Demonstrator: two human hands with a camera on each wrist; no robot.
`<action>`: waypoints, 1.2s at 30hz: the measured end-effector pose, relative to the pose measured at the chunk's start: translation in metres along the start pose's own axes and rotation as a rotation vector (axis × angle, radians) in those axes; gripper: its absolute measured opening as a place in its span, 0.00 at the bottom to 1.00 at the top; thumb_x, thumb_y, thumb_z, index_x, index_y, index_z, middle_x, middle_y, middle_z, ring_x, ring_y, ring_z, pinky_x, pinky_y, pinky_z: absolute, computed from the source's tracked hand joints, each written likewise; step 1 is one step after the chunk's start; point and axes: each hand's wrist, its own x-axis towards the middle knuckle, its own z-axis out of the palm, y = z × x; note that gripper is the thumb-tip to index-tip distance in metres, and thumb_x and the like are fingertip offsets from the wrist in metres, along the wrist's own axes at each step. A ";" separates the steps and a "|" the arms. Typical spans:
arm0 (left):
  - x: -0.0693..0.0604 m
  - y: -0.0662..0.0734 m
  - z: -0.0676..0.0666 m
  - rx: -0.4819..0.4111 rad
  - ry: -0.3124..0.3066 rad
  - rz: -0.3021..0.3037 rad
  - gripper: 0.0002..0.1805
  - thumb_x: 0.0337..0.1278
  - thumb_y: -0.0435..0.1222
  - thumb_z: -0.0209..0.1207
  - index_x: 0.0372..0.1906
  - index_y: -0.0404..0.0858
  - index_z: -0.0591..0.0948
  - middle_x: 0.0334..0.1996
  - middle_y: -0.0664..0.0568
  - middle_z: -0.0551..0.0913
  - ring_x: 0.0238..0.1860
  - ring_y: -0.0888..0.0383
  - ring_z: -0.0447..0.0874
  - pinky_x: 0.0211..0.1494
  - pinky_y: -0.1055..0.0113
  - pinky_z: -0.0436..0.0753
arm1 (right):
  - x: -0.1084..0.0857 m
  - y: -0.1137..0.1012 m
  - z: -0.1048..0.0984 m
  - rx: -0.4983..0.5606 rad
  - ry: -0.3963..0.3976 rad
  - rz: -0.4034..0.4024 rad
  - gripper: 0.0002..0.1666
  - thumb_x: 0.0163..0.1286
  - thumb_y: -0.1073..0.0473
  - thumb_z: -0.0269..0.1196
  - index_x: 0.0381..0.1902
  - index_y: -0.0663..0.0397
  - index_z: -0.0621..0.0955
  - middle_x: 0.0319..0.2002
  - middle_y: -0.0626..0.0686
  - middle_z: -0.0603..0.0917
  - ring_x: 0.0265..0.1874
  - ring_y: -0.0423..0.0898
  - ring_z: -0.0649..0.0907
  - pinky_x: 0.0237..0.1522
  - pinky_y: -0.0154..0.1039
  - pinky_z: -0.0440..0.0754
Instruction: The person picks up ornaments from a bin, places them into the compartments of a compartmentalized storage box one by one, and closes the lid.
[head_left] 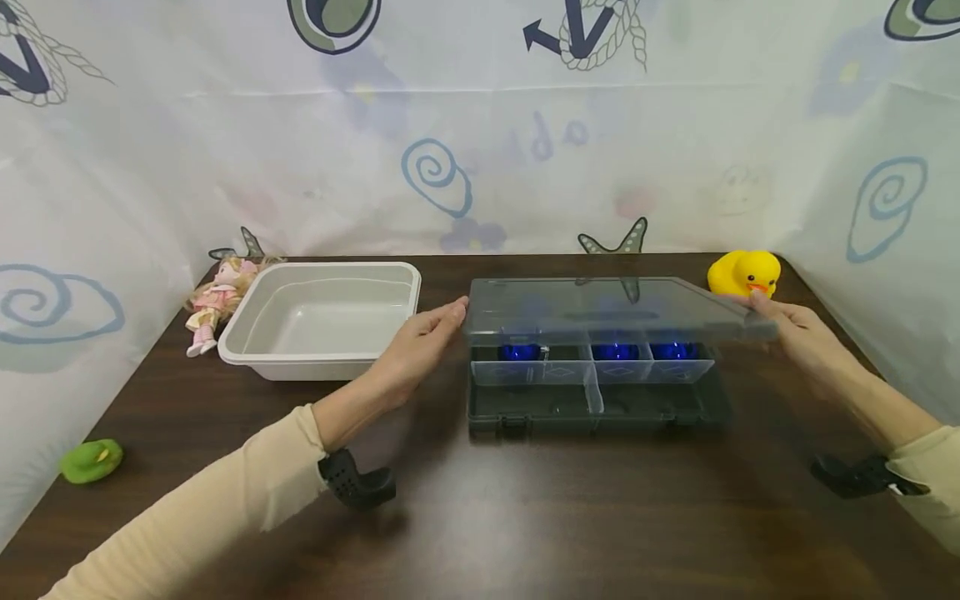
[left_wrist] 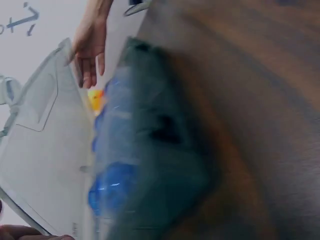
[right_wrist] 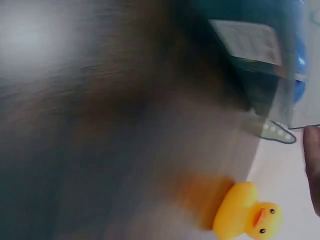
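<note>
A dark translucent compartment box (head_left: 532,408) stands on the table with its clear grey lid (head_left: 562,308) tilted up over it. Blue shiny things (head_left: 615,352) lie in some back compartments; their kind cannot be made out. My left hand (head_left: 416,346) pinches the lid's left edge; some of its fingers (left_wrist: 30,232) show at the bottom of the left wrist view. At the lid's right edge, my right hand (head_left: 810,337) holds the corner between thumb and fingers. In the left wrist view, that hand's other fingers extend straight; the right wrist view shows only part of it.
Left of the box stands a white plastic basin (head_left: 322,358), with a doll (head_left: 213,304) leaning beside it. A yellow rubber duck (head_left: 742,273) sits behind the right hand. A small green duck (head_left: 92,461) is near the left table edge. Patterned cloth (head_left: 480,167) encloses the table.
</note>
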 end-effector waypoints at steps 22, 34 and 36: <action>0.003 -0.048 0.027 0.257 -0.017 -0.012 0.50 0.60 0.48 0.59 0.75 0.44 0.39 0.75 0.52 0.39 0.74 0.53 0.42 0.72 0.53 0.54 | -0.007 0.016 0.018 -0.345 -0.094 0.142 0.39 0.73 0.51 0.52 0.74 0.58 0.49 0.71 0.69 0.49 0.67 0.73 0.51 0.57 0.73 0.54; 0.003 -0.049 0.035 0.261 0.020 0.005 0.50 0.58 0.47 0.61 0.75 0.41 0.42 0.75 0.50 0.38 0.74 0.53 0.42 0.72 0.54 0.56 | -0.011 0.024 0.021 -0.345 -0.081 0.110 0.39 0.74 0.53 0.52 0.73 0.62 0.50 0.71 0.68 0.51 0.67 0.70 0.55 0.58 0.64 0.58; 0.004 -0.049 0.036 0.256 0.029 0.005 0.50 0.58 0.46 0.61 0.75 0.41 0.43 0.75 0.50 0.41 0.74 0.53 0.44 0.71 0.53 0.57 | -0.012 0.025 0.021 -0.349 -0.078 0.104 0.39 0.74 0.53 0.52 0.73 0.61 0.49 0.71 0.68 0.51 0.67 0.69 0.54 0.58 0.62 0.58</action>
